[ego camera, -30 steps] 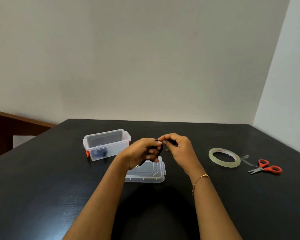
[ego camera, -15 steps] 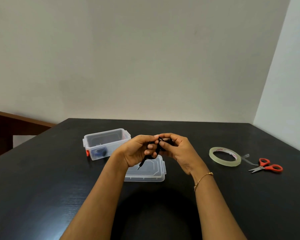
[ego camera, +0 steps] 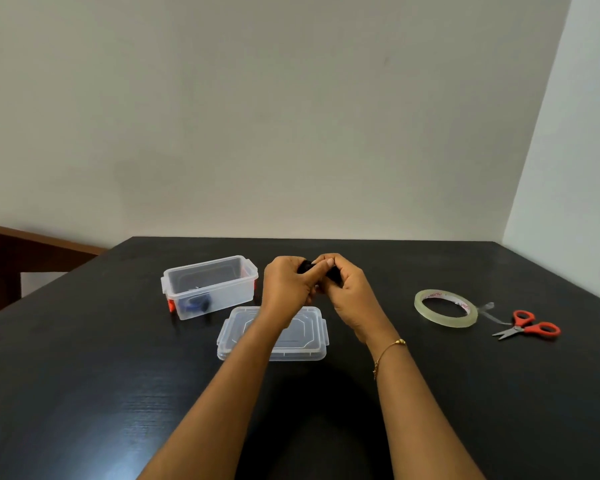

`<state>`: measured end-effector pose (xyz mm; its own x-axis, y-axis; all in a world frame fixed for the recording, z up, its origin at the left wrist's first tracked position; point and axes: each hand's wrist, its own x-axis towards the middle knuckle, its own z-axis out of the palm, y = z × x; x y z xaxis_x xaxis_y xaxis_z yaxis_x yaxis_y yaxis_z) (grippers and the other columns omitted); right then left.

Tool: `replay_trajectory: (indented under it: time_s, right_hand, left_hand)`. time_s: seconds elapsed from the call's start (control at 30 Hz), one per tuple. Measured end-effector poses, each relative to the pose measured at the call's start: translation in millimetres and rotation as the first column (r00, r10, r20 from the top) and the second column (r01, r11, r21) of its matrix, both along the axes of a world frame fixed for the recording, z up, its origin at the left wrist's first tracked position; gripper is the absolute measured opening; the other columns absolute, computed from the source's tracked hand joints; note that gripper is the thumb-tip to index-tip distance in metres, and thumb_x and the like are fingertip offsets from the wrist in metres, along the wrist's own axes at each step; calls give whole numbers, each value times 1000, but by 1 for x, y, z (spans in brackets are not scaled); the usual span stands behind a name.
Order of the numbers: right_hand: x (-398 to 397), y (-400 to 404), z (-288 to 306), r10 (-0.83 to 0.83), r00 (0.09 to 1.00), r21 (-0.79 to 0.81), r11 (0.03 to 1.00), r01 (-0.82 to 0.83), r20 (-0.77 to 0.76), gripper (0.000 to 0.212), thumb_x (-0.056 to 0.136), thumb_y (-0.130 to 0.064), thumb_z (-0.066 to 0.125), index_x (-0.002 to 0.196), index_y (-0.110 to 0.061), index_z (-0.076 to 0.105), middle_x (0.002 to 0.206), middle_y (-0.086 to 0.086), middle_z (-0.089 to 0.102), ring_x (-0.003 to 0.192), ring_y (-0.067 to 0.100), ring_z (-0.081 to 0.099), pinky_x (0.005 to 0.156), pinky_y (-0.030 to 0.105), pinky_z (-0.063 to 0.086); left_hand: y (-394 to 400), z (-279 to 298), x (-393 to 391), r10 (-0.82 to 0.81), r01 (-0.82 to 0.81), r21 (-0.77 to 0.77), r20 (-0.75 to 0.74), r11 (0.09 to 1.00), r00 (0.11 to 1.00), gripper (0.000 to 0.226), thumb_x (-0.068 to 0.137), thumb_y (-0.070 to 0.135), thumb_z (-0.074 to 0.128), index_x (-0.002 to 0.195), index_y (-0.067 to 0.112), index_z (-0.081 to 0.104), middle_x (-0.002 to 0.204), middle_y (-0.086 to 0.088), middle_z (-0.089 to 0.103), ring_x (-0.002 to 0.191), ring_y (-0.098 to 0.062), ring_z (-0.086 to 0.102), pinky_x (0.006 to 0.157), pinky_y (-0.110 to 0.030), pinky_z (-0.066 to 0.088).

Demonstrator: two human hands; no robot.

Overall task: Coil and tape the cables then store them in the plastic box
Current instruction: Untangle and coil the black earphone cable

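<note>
While both hands meet above the middle of the dark counter (ego camera: 84, 393), the head camera shows them closed around a small black cable (ego camera: 305, 265) held in the air between them. The left hand (ego camera: 286, 289) curls its fingers round the cable from the left, and the right hand (ego camera: 349, 292) pinches it from the right, its thumb and forefinger pressed at the top of the bundle. Most of the cable is hidden inside the two grips, so how tightly it is coiled cannot be told. A thin gold bracelet (ego camera: 388, 351) sits on the right wrist.

Left of the hands and slightly farther stands the clear plastic box (ego camera: 210, 285), open at the top, with a blue and black item (ego camera: 196, 304) lying in its near left corner and orange clips at its ends. Its clear lid (ego camera: 274, 336) lies flat on the counter just near of the box, partly under the left forearm. Well to the right lies a roll of clear tape (ego camera: 445, 308), flat, with a loose end trailing toward a pair of orange-handled scissors (ego camera: 527, 329) just beside it. A brown wooden piece of furniture (ego camera: 18, 247) shows at the far left edge.
</note>
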<state>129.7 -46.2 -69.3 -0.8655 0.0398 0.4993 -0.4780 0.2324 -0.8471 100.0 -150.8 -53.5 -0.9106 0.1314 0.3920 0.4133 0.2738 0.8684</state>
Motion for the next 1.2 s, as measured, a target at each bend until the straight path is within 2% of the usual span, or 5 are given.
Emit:
replay_trajectory:
  time_s: [0.2,0.5,0.73,0.97,1.2]
  right_hand:
    - [-5,-6,-5,-62,998,34,997,63,-25,17,95,-1,37,99,-13,48,84,-2,54,75,8,54,62,14,50]
    - [-2,2,-11,-92,996,125,988,89,20,18,94,-1,35,104,-16,35,91,2,49,75,5,51,57,9,46]
    - [-6,-3,-12,-41,991,104,994,28,129,18,96,-6,35,106,-13,48,79,-3,55,71,6,54,64,16,48]
    - [-4,14,-13,-53,971,83,996,34,234,22,96,-12,42,114,-11,55,108,8,62,100,20,61,81,27,55]
    - [-4,9,-12,-26,967,113,994,-3,254,21,94,-7,45,114,-9,52,106,10,60,93,17,62,79,26,55]
  left_hand:
    - [9,-3,2,114,-111,43,-65,993,991,27,86,31,61,67,12,62,57,-2,58,55,-14,57,61,-30,56]
    - [-12,1,-4,-403,418,-36,208,908,891,4,88,11,58,89,12,62,80,-9,65,75,-17,62,77,-28,55]
    - [-8,-5,0,-274,225,209,245,952,930,21,84,3,51,65,3,60,49,-2,53,49,-13,48,52,-21,46]
    - [-8,-10,2,-466,299,414,396,860,791,21,89,5,40,73,6,54,56,-2,45,53,-11,43,59,-23,46]
    - [-10,-7,3,-435,218,455,453,864,778,22,87,7,42,69,5,55,49,-2,41,47,-11,40,56,-23,47]
